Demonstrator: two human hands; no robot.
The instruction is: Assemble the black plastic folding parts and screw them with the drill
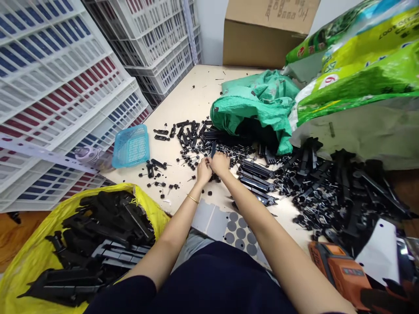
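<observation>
Both hands meet over the middle of the table. My right hand (220,163) is closed around a long black plastic part (214,148), whose end sticks up beyond the fingers. My left hand (204,170) is closed too, its fingertips pinched against the near part of the same piece; the exact contact is hidden. Just beyond them lies a heap of small black pieces with pins (237,151). Several long black parts (257,181) lie in a row to the right of my right hand. Small black clips (188,133) are scattered beyond and to the left.
A blue basket (131,146) stands at the left table edge. Below it, a yellow sack (147,205) holds black parts. A green sack (258,104) opens toward the heap. An orange power tool (342,272) lies at the right front. White crates (131,93) line the left.
</observation>
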